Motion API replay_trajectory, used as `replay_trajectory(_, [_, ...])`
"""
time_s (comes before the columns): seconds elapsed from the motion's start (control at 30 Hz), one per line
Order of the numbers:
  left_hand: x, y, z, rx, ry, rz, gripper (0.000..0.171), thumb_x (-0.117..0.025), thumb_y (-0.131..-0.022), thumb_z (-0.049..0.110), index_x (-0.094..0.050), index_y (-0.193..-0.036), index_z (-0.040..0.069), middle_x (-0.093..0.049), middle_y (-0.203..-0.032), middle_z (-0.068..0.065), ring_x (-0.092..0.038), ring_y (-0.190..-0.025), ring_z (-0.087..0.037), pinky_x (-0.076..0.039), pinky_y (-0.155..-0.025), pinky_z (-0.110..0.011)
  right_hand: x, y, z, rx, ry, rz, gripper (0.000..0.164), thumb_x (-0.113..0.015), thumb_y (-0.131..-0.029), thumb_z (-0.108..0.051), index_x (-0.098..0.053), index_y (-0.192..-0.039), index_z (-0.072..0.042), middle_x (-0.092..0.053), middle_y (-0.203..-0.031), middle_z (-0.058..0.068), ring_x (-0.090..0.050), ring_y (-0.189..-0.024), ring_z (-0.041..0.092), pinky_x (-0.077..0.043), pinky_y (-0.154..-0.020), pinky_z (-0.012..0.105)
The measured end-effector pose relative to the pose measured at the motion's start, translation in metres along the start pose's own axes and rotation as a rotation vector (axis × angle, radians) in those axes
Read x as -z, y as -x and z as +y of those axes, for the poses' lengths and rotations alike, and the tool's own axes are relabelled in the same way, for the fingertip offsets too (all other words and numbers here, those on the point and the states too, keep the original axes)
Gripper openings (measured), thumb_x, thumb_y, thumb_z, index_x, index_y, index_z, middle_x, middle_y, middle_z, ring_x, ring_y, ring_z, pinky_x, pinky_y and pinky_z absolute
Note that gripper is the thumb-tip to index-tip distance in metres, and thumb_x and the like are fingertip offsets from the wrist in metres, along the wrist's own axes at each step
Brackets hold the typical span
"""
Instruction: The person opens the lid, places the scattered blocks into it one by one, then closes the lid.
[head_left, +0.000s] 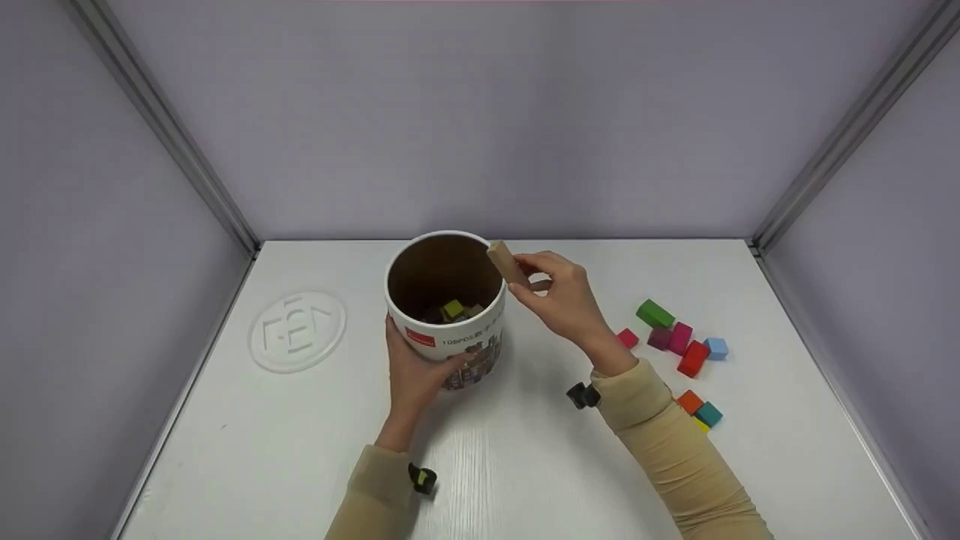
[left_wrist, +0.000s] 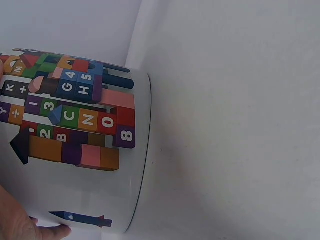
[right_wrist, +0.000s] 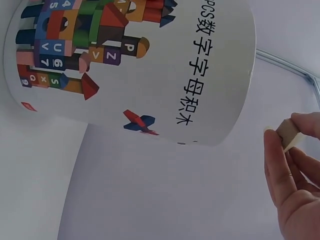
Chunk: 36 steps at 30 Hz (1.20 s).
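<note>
A white printed bucket point(head_left: 491, 330) stands on the table, its mouth tipped toward the head camera. My left hand point(head_left: 421, 371) grips its lower front, thumb and fingers spread round the side. Inside lie several blocks, among them a yellow-green block point(head_left: 453, 308). At the bucket's right rim my right hand point(head_left: 562, 296) pinches a plain wooden block point(head_left: 504, 262) between thumb and fingers, its far end overlapping the rim in the head view. The right wrist view shows the same wooden block point(right_wrist: 288, 133) in the fingertips, beside the bucket's printed wall point(right_wrist: 150, 65).
Loose colored blocks lie right of my right arm: a green block point(head_left: 655, 313), a red block point(head_left: 694, 358), a light blue block point(head_left: 717, 348), a teal block point(head_left: 709, 414) and others. A white round disc point(head_left: 297, 331) with raised marks lies at the left. Grey walls enclose the table.
</note>
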<state>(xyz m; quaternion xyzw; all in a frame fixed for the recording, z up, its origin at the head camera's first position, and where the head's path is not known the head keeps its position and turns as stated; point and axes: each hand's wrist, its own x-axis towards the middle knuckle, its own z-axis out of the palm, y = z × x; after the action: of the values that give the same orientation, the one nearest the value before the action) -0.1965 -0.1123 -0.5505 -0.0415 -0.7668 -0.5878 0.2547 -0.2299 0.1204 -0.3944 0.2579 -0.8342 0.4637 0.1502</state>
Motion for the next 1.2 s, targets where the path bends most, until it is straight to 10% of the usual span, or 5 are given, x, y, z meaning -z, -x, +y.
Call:
replay_trajectory(0.3, [0.006, 0.001, 0.032, -0.040, 0.049, -0.005, 0.131, -0.097, -0.057, 0.019, -0.012, -0.155, 0.008, -0.036, -0.147, -0.004, -0.037, -0.134, -0.020, -0.030, -0.114, -0.046, -0.015, -0.010, -0.003, 0.060, 0.021, -0.031, 0.031, -0.075, -0.086, -0.005, -0.070, -0.116, -0.001, -0.068, -0.106, 0.007, -0.063, -0.093, 0.015, -0.058, -0.073, 0.024])
replay_trajectory(0.53, [0.001, -0.001, -0.005, -0.009, -0.006, 0.000, 0.134, -0.096, -0.055, 0.043, -0.011, -0.156, 0.021, -0.037, -0.147, -0.007, -0.038, -0.134, -0.023, -0.031, -0.114, -0.040, -0.025, -0.018, -0.006, 0.092, -0.002, -0.032, 0.029, -0.074, -0.086, -0.002, -0.069, -0.114, 0.003, -0.067, -0.105, 0.010, -0.064, -0.094, 0.017, -0.059, -0.074, 0.025])
replay_trajectory(0.83, [-0.001, -0.001, -0.003, -0.003, 0.010, 0.000, 0.134, -0.097, -0.054, 0.041, -0.013, -0.156, 0.018, -0.036, -0.147, 0.006, -0.038, -0.134, -0.017, -0.032, -0.113, -0.038, -0.020, -0.015, 0.000, 0.123, -0.029, -0.049, 0.024, -0.072, -0.089, -0.004, -0.069, -0.112, 0.000, -0.066, -0.108, 0.012, -0.065, -0.099, 0.021, -0.057, -0.082, 0.023])
replay_trajectory(1.2, [0.006, 0.001, 0.031, -0.001, 0.078, -0.009, 0.130, -0.098, -0.056, 0.020, -0.014, -0.156, 0.015, -0.036, -0.147, 0.002, -0.037, -0.135, -0.017, -0.030, -0.114, -0.039, 0.019, 0.002, 0.037, -0.058, 0.062, 0.006, 0.028, -0.070, -0.091, -0.007, -0.068, -0.118, -0.002, -0.065, -0.115, 0.009, -0.061, -0.105, 0.025, -0.058, -0.083, 0.037])
